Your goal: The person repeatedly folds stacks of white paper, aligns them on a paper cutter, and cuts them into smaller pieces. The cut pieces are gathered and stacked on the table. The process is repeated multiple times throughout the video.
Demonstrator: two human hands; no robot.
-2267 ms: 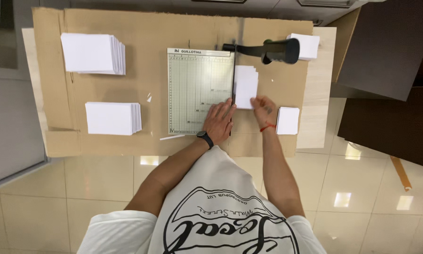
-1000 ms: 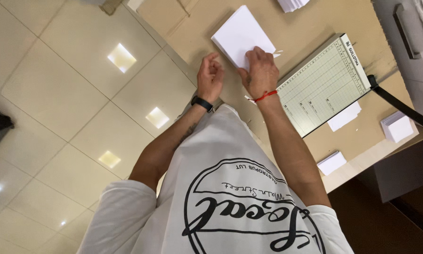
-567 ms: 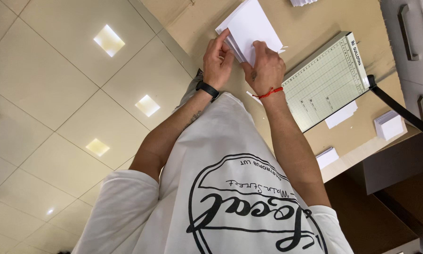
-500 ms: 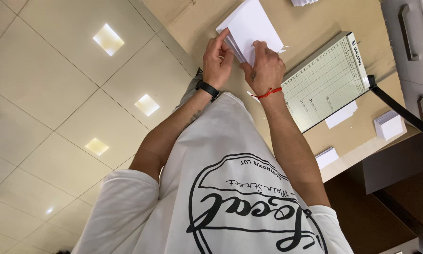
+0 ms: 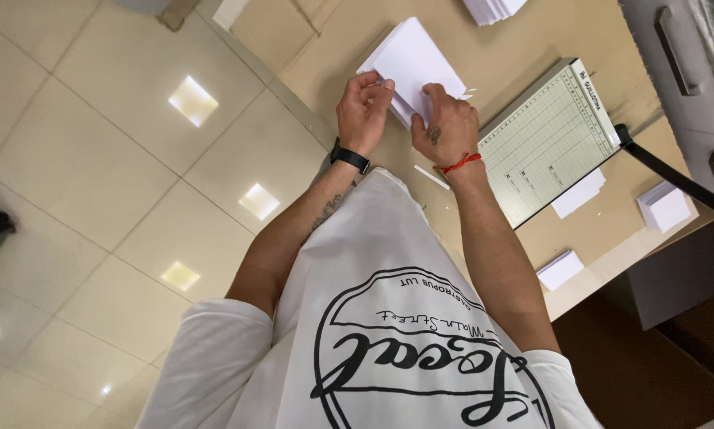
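Both of my hands are at a stack of white paper sheets on the brown table. My left hand, with a black watch on its wrist, grips the stack's near left edge. My right hand, with a red thread bracelet, presses on the stack's near right corner. To the right of my hands lies a pale green paper cutter board with a black lever arm. A small white cut piece rests beside the board.
Small stacks of cut white paper lie at the table's right end and near its front edge. Another white stack sits at the top edge. A thin paper strip lies by my right wrist. Glossy beige floor tiles spread left.
The view has swung left from the cutter to the paper stack. My hands moved from the cutter board to the stack and took hold of its sheets.
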